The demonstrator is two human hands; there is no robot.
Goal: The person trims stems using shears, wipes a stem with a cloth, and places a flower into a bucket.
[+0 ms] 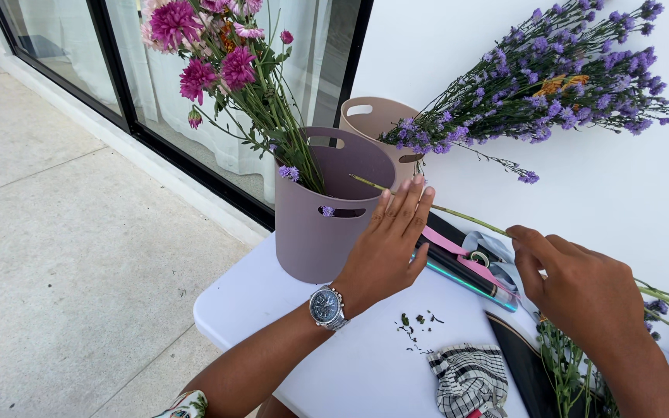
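Note:
My right hand (582,290) pinches a thin green bare stem (466,218) between thumb and forefinger. The stem slants up and left toward the rim of a mauve bucket (311,240). My left hand (389,248), with a wristwatch (327,306) on the wrist, is flat with fingers stretched out, its fingertips at the stem beside the bucket. The bucket holds pink and magenta flowers (210,54) on long leafy stems.
A beige bucket (373,116) behind holds a bunch of purple flowers (551,77) leaning right. On the white table (257,302) lie a pink ribbon (447,241), a dark tube (466,275), a checked cloth (470,379), leaf scraps (416,323) and more stems (574,371). A glass door is at the left.

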